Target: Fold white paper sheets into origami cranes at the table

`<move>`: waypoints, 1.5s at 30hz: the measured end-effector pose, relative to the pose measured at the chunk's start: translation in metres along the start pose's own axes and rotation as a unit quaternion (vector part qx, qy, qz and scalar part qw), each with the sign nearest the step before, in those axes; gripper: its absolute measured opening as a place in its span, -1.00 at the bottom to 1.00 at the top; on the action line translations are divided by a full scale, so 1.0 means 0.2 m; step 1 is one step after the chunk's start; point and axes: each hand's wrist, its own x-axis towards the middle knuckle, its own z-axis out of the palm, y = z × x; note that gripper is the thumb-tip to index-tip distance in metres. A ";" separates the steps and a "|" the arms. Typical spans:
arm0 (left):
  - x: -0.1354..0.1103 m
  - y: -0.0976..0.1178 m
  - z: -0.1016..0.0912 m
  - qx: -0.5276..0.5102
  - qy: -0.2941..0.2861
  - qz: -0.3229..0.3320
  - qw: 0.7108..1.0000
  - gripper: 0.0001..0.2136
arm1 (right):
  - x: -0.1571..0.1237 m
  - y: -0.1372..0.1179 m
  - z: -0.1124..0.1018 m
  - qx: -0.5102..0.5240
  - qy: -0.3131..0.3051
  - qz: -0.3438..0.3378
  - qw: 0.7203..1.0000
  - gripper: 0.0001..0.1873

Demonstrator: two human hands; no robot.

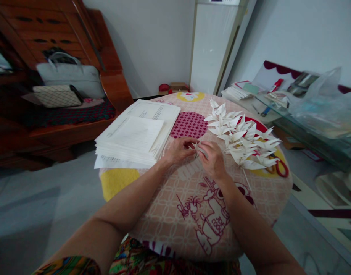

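Observation:
Both of my hands meet over the middle of a round table covered with a pink patterned cloth (169, 214). My left hand (179, 150) and my right hand (212, 159) pinch a small folded piece of white paper (200, 149) between their fingertips. Just to the right of my hands lies a pile of several folded white paper cranes (244, 139). A thick stack of white paper sheets (137, 133) rests on the table's left side, close to my left hand.
Red-handled scissors (280, 168) lie at the table's right edge under the cranes. A glass table (313, 126) with bags and papers stands to the right. A wooden bench (63, 126) with bags is at the left, a white cabinet (212, 46) behind.

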 end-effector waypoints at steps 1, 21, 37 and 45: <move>0.00 0.01 0.00 -0.001 -0.003 0.000 1.000 -0.71 | 0.00 0.00 0.00 0.000 0.000 -0.003 1.000 -0.78; 0.01 -0.02 0.04 0.011 -0.010 0.010 1.000 -0.75 | 0.03 -0.04 0.01 0.060 0.021 0.080 0.995 -0.85; 0.01 -0.01 0.05 -0.022 -0.013 -0.007 1.000 -0.73 | 0.03 -0.02 0.05 0.051 0.057 0.091 0.993 -0.87; -0.02 0.04 0.07 0.049 0.042 0.018 0.998 -0.86 | 0.03 -0.02 0.05 0.013 0.065 0.077 0.995 -0.84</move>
